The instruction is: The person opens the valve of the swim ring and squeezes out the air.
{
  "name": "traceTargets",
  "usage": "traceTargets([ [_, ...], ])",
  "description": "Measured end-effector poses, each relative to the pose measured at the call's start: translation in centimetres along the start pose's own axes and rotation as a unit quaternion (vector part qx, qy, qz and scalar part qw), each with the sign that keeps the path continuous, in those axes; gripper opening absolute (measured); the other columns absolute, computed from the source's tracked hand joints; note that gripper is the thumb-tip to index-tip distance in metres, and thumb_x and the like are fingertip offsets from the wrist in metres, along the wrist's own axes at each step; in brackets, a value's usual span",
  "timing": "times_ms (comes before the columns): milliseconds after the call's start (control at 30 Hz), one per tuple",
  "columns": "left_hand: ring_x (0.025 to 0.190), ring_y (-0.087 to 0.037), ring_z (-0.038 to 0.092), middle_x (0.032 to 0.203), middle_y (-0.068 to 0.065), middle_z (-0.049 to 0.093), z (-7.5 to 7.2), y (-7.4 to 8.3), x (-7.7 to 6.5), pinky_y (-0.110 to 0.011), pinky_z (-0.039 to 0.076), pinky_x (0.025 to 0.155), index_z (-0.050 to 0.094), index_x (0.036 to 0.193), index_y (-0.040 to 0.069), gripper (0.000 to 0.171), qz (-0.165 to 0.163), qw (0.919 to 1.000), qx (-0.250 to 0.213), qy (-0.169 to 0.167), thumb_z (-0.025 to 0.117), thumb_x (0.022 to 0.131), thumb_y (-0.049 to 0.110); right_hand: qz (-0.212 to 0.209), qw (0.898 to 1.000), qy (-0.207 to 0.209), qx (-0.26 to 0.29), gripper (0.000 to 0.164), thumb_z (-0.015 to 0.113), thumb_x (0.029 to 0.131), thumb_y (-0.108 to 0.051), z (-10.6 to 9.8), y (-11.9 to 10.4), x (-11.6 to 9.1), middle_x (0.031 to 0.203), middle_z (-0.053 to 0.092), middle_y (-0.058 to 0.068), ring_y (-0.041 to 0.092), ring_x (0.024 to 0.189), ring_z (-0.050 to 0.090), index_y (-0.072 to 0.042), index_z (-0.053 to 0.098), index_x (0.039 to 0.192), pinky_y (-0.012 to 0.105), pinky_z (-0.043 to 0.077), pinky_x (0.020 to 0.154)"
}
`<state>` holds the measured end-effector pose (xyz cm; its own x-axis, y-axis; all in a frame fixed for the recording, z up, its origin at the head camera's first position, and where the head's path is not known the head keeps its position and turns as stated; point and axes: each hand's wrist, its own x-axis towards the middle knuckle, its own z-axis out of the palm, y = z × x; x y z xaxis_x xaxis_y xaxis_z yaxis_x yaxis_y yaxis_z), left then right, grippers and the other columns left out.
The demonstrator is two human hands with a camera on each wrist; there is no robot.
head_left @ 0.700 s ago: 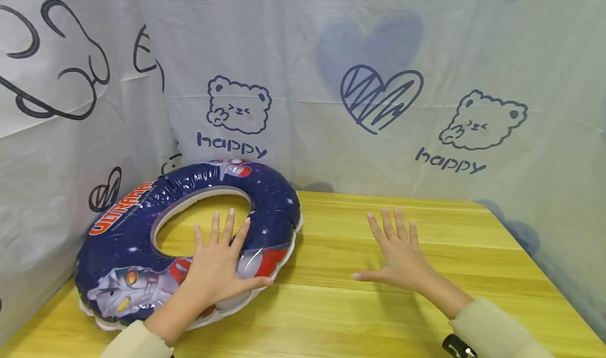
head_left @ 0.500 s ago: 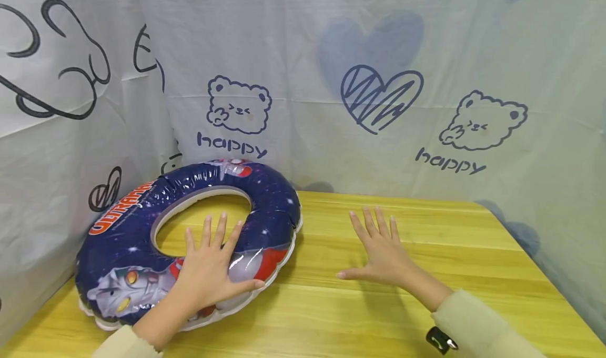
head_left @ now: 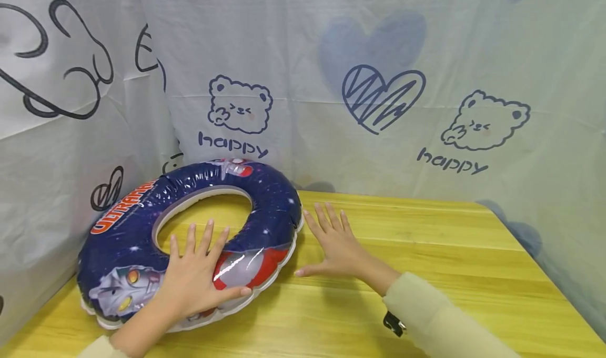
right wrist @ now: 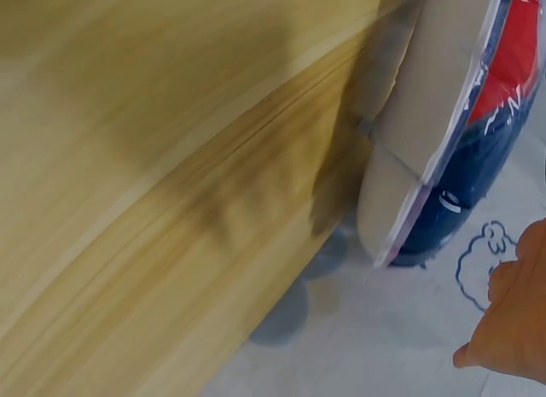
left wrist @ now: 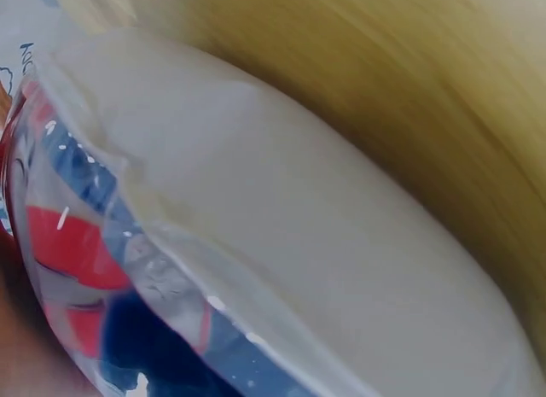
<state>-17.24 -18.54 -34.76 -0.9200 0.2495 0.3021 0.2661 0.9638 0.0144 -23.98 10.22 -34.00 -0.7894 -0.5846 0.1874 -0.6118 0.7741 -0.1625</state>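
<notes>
An inflated swim ring point(head_left: 279, 205), dark blue on top with a printed silver-and-red figure and orange lettering, lies on the left part of the wooden table point(head_left: 426, 274). My left hand point(head_left: 191, 281) is spread flat over its near side, fingers straight and thumb pointing right. Just past the ring's right edge, my right hand point(head_left: 338, 250) hovers with its fingers spread and holds nothing. The ring's pale underside point(left wrist: 281, 201) fills much of the left wrist view. In the right wrist view, fingers of the right hand point(right wrist: 516, 316) show beside the ring point(right wrist: 452, 183).
A pale curtain point(head_left: 303, 131) with printed bears, hearts and lettering hangs behind the table. Another printed sheet point(head_left: 57, 152) closes off the left side, close to the ring. The table's right edge runs diagonally toward the front right.
My right hand has moved left, up to the ring's right edge. The left hand has slid a little left and toward me over the ring. The ring stays in place.
</notes>
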Motion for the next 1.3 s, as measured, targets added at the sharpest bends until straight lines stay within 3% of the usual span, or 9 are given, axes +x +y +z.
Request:
traceTargets([
  [367, 0.135, -0.053, 0.017, 0.15, -0.024, 0.025, 0.1, -0.3, -0.3, -0.072, 0.01, 0.103, 0.032, 0.144, 0.009, 0.11, -0.002, 0.9999, -0.006, -0.009, 0.051, 0.064, 0.083, -0.003, 1.0, -0.026, 0.008, 0.11, 0.062, 0.071, -0.068, 0.8, -2.2, 3.4, 0.157, -0.002, 0.012, 0.031, 0.144, -0.01, -0.016, 0.006, 0.151, 0.054, -0.003, 0.114],
  [600, 0.135, -0.052, 0.021, 0.15, -0.023, 0.026, 0.2, -0.3, -0.4, -0.072, 0.012, 0.101, 0.035, 0.142, 0.006, 0.111, 0.0, 0.9999, -0.011, -0.013, 0.051, 0.064, 0.083, -0.03, 0.999, -0.036, 0.011, 0.107, 0.062, 0.074, -0.065, 1.5, -2.6, 5.3, 0.157, 0.002, 0.013, 0.032, 0.145, -0.003, -0.015, 0.007, 0.151, 0.054, 0.002, 0.115],
  [1000, 0.129, -0.048, 0.036, 0.144, -0.021, 0.039, 0.4, 0.1, -0.3, -0.069, 0.025, 0.099, 0.042, 0.138, 0.008, 0.105, 0.014, 0.999, -0.028, -0.033, 0.05, 0.066, 0.083, -0.064, 0.993, -0.062, 0.08, 0.101, 0.064, 0.077, -0.058, 1.9, -1.9, 6.2, 0.157, 0.0, 0.013, 0.034, 0.145, -0.002, -0.012, 0.01, 0.15, 0.054, 0.003, 0.115],
  [1300, 0.127, -0.047, 0.039, 0.141, -0.02, 0.044, 0.4, 0.4, -0.4, -0.067, 0.029, 0.098, 0.043, 0.138, 0.009, 0.104, 0.019, 0.999, -0.028, -0.029, 0.05, 0.065, 0.083, -0.05, 0.993, -0.073, 0.076, 0.1, 0.067, 0.077, -0.054, 2.5, -1.7, 5.5, 0.157, 0.005, 0.012, 0.032, 0.145, 0.002, -0.016, 0.012, 0.15, 0.055, 0.008, 0.114],
])
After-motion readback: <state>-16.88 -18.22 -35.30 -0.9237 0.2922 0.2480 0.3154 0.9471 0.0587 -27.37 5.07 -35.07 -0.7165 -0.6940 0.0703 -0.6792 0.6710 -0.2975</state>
